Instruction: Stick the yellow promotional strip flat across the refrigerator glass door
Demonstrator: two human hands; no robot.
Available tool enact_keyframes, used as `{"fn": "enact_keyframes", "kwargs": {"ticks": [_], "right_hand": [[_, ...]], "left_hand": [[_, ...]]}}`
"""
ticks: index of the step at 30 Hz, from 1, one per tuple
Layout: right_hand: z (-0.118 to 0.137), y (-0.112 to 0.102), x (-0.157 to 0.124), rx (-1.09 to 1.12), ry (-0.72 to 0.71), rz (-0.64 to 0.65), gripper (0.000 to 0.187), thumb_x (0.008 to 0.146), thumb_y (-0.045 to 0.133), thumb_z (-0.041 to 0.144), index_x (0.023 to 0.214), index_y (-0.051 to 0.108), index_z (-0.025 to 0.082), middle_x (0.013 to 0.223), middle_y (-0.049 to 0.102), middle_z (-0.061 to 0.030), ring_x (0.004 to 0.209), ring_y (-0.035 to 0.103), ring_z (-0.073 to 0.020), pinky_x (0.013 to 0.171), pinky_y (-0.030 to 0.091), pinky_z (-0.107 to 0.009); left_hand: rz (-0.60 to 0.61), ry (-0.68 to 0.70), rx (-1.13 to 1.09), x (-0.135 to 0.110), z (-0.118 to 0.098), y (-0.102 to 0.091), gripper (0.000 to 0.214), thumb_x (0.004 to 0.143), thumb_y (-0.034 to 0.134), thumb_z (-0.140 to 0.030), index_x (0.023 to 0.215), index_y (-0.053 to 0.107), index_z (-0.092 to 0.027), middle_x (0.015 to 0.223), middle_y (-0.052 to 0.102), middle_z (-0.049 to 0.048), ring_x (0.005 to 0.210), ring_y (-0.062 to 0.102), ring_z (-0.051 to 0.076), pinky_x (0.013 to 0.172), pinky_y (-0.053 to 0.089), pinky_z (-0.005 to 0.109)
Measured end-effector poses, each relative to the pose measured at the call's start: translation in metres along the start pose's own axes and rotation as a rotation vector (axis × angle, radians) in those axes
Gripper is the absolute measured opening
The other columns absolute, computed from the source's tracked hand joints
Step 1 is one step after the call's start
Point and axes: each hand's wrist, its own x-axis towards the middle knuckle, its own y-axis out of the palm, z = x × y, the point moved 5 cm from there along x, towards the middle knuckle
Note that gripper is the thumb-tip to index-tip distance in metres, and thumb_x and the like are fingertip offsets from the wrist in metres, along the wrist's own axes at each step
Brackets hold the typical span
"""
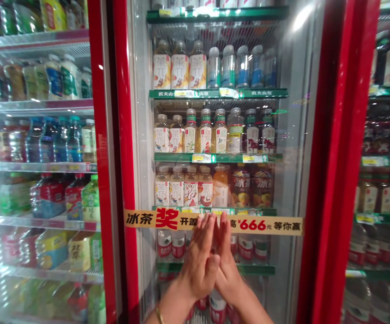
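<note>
Hands (pixel 211 265) pressed together, fingertips up, apparently flat against the stiff, slippery glass fridge door (pixel 284 135), its red frame (pixel 330 180) at 3 o'clock.

Banner (pixel 252 225): 冰茶 奖 开盖… 高 666元 等你赢, mid part hidden
Upper btls (pixel 162 71): 茶π on labels
Lower btls (pixel 241 191): 冰茶 on labels
Shelf strip (pixel 260 93): 农夫山泉, repeated; yellow price tags too small to read
</note>
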Motion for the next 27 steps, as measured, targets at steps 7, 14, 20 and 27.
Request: {"fn": "enact_keyframes", "kwargs": {"ticks": [7, 14, 20, 27], "right_hand": [[-0.072, -0.099, -0.009, -0.189, -0.022, -0.255, 0.073, 0.103, 0.049, 0.022, 0.173, 0.027, 0.030, 0.178, 0.034, -0.0079, 0.165, 0.035, -0.0293, 0.132, 0.037, -0.056], [-0.106, -0.096, -0.004, -0.543, -0.029, -0.298, 0.072, 0.108, 0.042, 0.036, 0.176, 0.018, 0.027, 0.184, 0.016, -0.0056, 0.170, 0.016, -0.0319, 0.138, 0.012, -0.064], [-0.104, -0.092, -0.006, -0.511, -0.027, -0.320, 0.072, 0.109, 0.042, 0.050, 0.175, 0.023, 0.030, 0.183, 0.021, -0.0034, 0.170, 0.020, -0.0304, 0.139, 0.012, -0.059], [-0.103, -0.093, -0.007, -0.502, 0.008, -0.330, 0.071, 0.109, 0.042, 0.053, 0.174, 0.024, 0.032, 0.182, 0.025, -0.0049, 0.168, 0.024, -0.0338, 0.137, 0.016, -0.064]], "left_hand": [[-0.105, -0.127, 0.487, -0.010, 0.062, -0.020, 0.075, 0.109, 0.048, -0.033, 0.174, 0.016, -0.012, 0.182, 0.018, 0.0131, 0.172, 0.004, 0.023, 0.141, -0.002, 0.044], [-0.226, -0.331, 0.531, 0.020, 0.103, -0.055, 0.079, 0.110, 0.041, -0.035, 0.175, 0.002, -0.015, 0.184, -0.009, 0.0162, 0.172, -0.006, 0.034, 0.140, 0.008, 0.061], [-0.021, -0.064, 0.634, -0.022, 0.096, -0.046, 0.089, 0.106, 0.046, -0.061, 0.176, 0.010, -0.019, 0.186, 0.000, 0.0117, 0.173, 0.001, 0.028, 0.141, 0.007, 0.050], [-0.112, -0.260, 0.608, -0.005, 0.100, -0.052, 0.095, 0.105, 0.044, -0.065, 0.175, 0.006, -0.013, 0.185, 0.003, 0.0171, 0.173, -0.001, 0.032, 0.141, 0.010, 0.057]]}}
